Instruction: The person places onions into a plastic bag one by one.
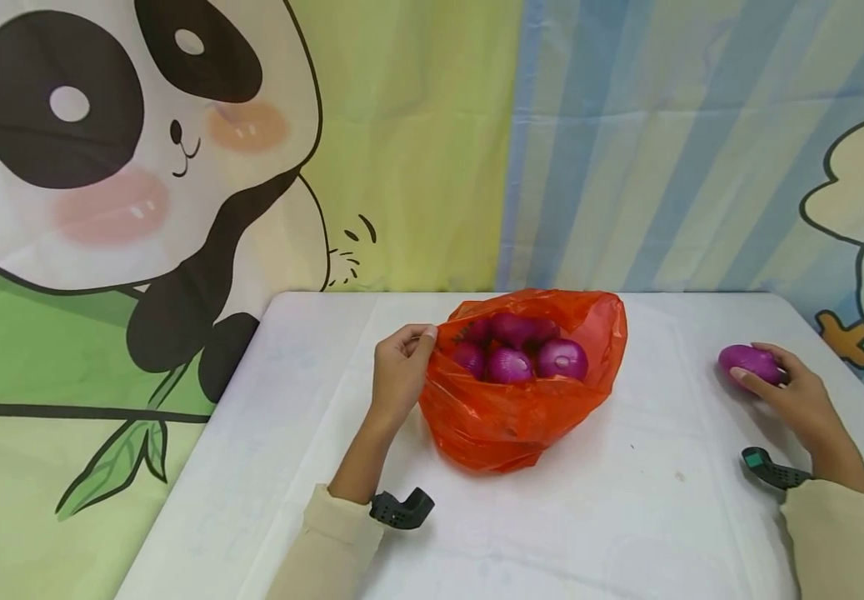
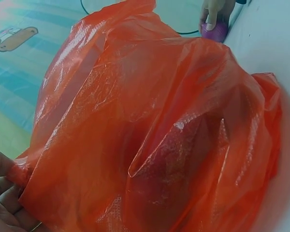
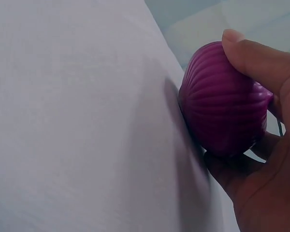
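Note:
A red plastic bag [image 1: 506, 421] stands with its mouth spread, and several purple onions [image 1: 510, 365] lie inside it. My left hand [image 1: 400, 371] pinches the left edge of the bag's mouth between thumb and fingers. In the left wrist view the bag [image 2: 111, 130] fills most of the picture and its contents show only dimly through the plastic. At the right side of the table my right hand [image 1: 795, 396] grips one purple onion [image 1: 748, 363]. The right wrist view has thumb and fingers around this ridged onion [image 3: 224, 104], close to the table surface.
The white table [image 1: 589, 533] carries the bag near its back edge. Behind it hangs a printed curtain [image 1: 417, 150] with a panda and stripes. Each wrist wears a dark band with a camera [image 1: 403, 508].

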Available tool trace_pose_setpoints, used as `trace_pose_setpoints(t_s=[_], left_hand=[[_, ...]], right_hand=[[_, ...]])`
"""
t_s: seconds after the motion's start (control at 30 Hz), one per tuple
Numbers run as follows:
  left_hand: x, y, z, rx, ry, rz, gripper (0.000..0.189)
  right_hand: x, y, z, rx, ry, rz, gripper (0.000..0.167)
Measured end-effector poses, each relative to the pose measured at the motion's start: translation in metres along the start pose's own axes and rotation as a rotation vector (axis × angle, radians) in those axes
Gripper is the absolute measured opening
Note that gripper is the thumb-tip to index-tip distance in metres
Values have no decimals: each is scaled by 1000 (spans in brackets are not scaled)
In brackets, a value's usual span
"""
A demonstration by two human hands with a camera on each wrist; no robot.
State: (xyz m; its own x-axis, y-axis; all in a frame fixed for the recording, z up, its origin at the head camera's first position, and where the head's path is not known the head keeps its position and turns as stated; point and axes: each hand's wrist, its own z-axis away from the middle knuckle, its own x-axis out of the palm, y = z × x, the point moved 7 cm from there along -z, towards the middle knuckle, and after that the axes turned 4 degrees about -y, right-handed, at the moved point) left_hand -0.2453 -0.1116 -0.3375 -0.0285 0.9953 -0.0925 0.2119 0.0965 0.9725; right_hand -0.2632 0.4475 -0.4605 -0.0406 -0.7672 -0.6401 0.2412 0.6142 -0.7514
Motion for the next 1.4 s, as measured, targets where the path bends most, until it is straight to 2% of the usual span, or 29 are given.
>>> trace_pose_setpoints(t_s=[0.17, 0.33, 0.53, 0.8, 1.23, 1.4], left_hand=[[-2, 0, 1, 4, 7, 8, 21], [-3, -1, 2, 8, 13, 12, 20], [-3, 1, 1, 19, 12, 22, 20], [-6, 3, 2, 26, 19, 23, 20], [-3, 6, 2, 36, -2, 13, 20], [-3, 7, 3, 28, 1, 25, 20]], right_hand=[[3, -11, -2, -30, -27, 47, 92], [3, -10, -5, -23, -21, 71, 93], [1, -16, -3, -21, -12, 157, 96], [13, -42, -3, -109, -54, 207, 90], [29, -57, 8, -178, -137, 278, 82], [32, -74, 13, -221, -169, 302, 79]])
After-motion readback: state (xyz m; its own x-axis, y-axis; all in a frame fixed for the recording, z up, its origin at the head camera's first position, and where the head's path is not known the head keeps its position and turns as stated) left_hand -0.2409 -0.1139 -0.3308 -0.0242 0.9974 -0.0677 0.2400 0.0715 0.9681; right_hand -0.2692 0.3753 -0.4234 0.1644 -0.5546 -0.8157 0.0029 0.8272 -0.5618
